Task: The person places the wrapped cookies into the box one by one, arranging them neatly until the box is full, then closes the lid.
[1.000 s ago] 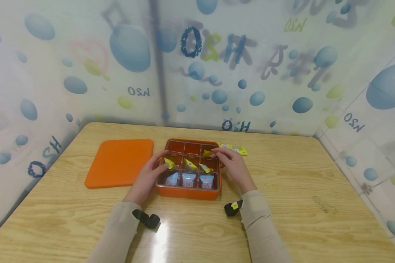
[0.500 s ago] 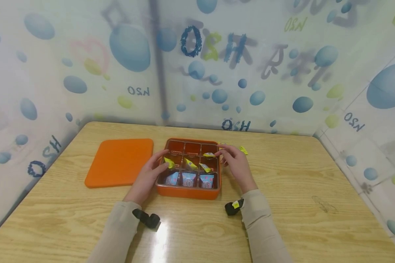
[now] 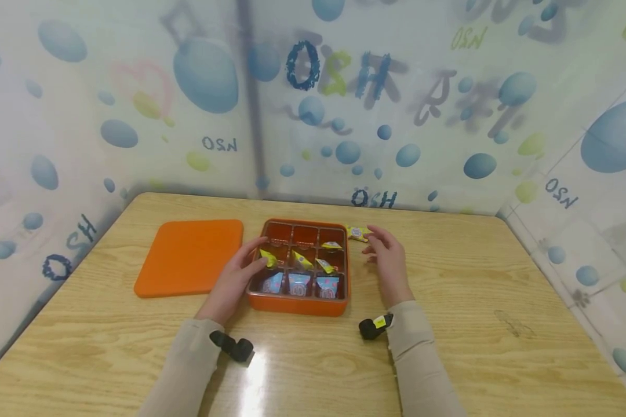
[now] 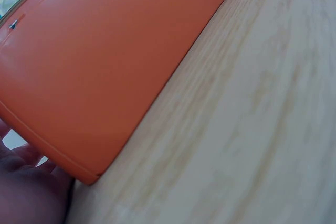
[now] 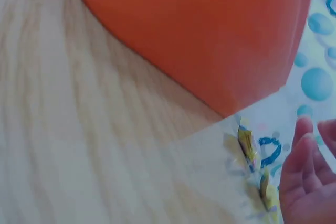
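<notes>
Reaching for the loose yellow packets (image 5: pixel 247 140) looks like the step in hand. They lie on the table (image 3: pixel 475 289), near the far right corner of the orange box (image 3: pixel 292 306). Right hand (image 3: pixel 390 259) is right beside them, thumb and fingers moderately apart, no packet visible in its grasp; contact with a packet: can't tell. Left hand (image 3: pixel 233 282) is spread wide along the box's left side, fingertip and thumb over the rim; how firmly it presses, can't tell.

Inside the box: blue packets (image 3: pixel 298 285) fill the near row, middle-row yellow packets (image 3: pixel 302 260) sit one per compartment, and the far row shows only a far-right yellow packet (image 3: pixel 331 245).

To do it well: take one packet at a time, thumb and index only, pinching lightly since the wrappers look slick and crinkly. Avoid nudging the neighbouring packet or pushing either against the box wall. Keep the left hand steady, thumb off the contents. Any lift should clear the rim.
</notes>
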Demonstrator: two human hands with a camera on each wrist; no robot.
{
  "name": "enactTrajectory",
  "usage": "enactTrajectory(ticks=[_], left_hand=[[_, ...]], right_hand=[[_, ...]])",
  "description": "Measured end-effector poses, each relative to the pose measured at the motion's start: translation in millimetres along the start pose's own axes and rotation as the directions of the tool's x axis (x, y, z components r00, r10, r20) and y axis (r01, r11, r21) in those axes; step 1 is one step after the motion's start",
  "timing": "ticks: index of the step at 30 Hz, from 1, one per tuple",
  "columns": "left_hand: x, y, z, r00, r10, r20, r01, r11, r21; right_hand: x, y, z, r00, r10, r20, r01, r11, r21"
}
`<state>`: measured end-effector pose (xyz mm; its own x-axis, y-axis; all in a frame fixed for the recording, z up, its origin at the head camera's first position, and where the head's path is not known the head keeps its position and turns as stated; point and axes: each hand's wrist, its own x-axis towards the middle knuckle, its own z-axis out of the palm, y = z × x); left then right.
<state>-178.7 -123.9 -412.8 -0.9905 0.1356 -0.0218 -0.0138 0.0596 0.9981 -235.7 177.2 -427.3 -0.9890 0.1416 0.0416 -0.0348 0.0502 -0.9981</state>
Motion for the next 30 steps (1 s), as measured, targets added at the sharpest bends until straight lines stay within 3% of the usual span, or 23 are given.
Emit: enactTrajectory(ticks=[9, 18, 30], left_hand=[[-1.0, 1.6, 0.1, 1.0, -0.006, -0.004, 0.006, 1.0, 0.003], [-1.2, 1.6, 0.4, 1.0, -0.014, -0.01, 0.014, 1.0, 0.006], [-1.3, 1.2, 0.7, 1.0, -0.014, -0.01, 0.014, 1.0, 0.006]], right_hand=[[0.4, 3, -10, 0.994, 0.064, -0.092, -0.057, 0.996, 0.07], [1.0, 7, -15, 0.993, 0.083, -0.089, -0.064, 0.978, 0.198], [1.2, 10, -21, 0.995, 0.08, -0.059, -0.062, 0.965, 0.254]])
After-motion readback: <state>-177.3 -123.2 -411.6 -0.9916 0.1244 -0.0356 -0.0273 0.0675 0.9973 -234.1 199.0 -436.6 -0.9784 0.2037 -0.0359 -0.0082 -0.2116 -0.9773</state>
